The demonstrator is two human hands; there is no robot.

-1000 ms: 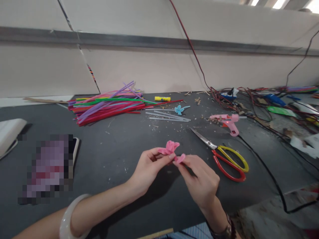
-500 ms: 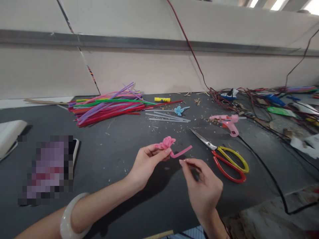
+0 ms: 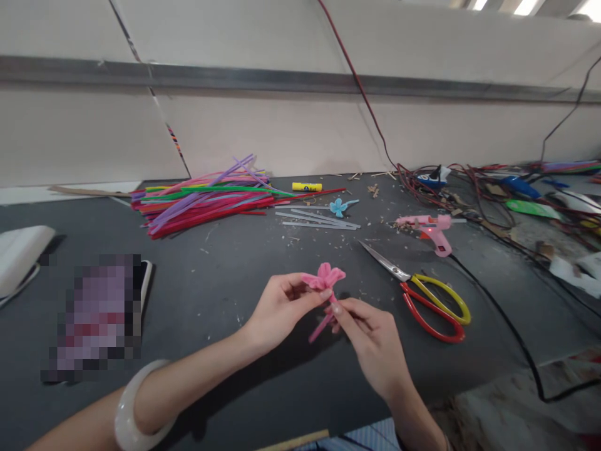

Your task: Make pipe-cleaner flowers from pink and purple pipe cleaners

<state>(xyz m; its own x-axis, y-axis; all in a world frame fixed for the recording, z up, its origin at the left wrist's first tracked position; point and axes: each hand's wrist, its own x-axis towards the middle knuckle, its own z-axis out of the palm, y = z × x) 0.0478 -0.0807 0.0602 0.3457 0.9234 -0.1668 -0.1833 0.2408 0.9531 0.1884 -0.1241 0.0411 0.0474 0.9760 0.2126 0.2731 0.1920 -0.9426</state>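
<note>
Just above the dark bench (image 3: 216, 282), the left hand (image 3: 282, 305) pinches a pink pipe-cleaner flower (image 3: 323, 277) right under the petals, and the right hand (image 3: 370, 341) has its fingers pressed on the loose stem end (image 3: 320, 327) sticking out below. Petals look formed already, I'd say; the stem seems unfinished, though it's hard to see behind the fingers. Scissors (image 3: 425, 297), a pink glue gun (image 3: 432, 230) and a small blue flower (image 3: 338, 206) lie further back.

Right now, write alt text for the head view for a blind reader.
The left hand and right hand pinch a pink pipe-cleaner flower over a dark table, the right on its stem. Scissors and a pink glue gun lie to the right, coloured pipe cleaners behind.
</note>
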